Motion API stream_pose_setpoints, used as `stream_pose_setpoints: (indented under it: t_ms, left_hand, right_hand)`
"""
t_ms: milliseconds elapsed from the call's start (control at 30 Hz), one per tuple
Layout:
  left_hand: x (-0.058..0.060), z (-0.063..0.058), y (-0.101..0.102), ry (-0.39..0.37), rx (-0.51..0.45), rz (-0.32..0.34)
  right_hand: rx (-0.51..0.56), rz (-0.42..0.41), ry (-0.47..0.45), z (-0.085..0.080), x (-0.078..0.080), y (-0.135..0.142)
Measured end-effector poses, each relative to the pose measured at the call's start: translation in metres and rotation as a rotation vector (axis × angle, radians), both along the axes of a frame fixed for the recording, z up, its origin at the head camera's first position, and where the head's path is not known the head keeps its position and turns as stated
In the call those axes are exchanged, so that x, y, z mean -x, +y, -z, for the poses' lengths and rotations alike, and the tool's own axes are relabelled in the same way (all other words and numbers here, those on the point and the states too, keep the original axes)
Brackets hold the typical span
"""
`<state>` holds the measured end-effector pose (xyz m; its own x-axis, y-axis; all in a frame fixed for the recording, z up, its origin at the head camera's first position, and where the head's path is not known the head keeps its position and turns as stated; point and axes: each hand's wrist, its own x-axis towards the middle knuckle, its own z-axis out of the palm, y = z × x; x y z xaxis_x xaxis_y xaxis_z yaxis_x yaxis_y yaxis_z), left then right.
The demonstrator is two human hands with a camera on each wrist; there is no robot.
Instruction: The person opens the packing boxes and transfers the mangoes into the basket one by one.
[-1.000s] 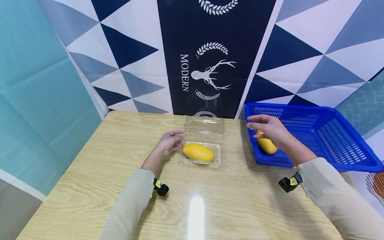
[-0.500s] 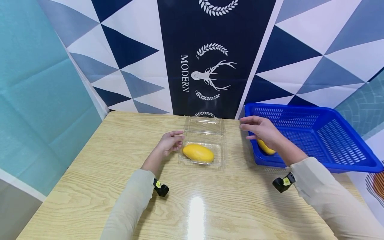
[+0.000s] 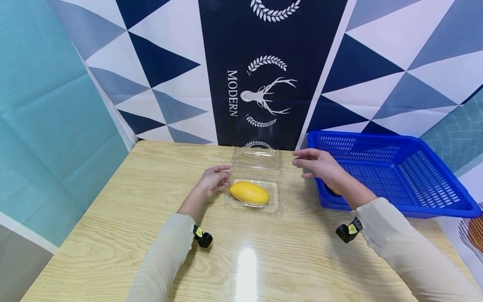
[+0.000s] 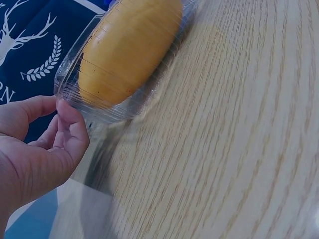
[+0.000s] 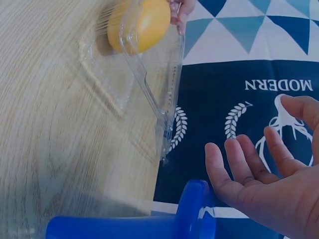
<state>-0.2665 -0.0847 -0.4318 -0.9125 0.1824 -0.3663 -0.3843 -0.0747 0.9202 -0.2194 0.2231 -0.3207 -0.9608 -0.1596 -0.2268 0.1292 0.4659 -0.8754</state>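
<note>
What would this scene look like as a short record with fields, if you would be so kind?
Left grip: fingertips pinch the edge of the clear container
Right grip: fingers spread, holding nothing, near the basket's left side
Container: on the wooden table, lid raised at the back
Container contents: one yellow fruit
Basket: blue, perforated; a sliver of yellow inside, mostly hidden by the right arm
Backdrop: patterned, with a deer's head and "MODERN"
</note>
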Motion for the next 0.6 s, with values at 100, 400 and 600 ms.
stream_pose_setpoints:
  t_ms: [100,400,600]
  left_hand:
    - [0.000,0.001,0.000,0.000,0.000,-0.002]
    - [-0.001,0.001,0.000,0.004,-0.001,0.007]
    - [-0.001,0.000,0.002,0.001,-0.004,0.005]
  right_hand:
    - [0.000,0.002,-0.007,0.002,0.001,-0.003]
    - [0.025,-0.019,-0.024,0.007,0.003,-0.010]
    - [0.040,-0.026,-0.038,0.012,0.003,-0.014]
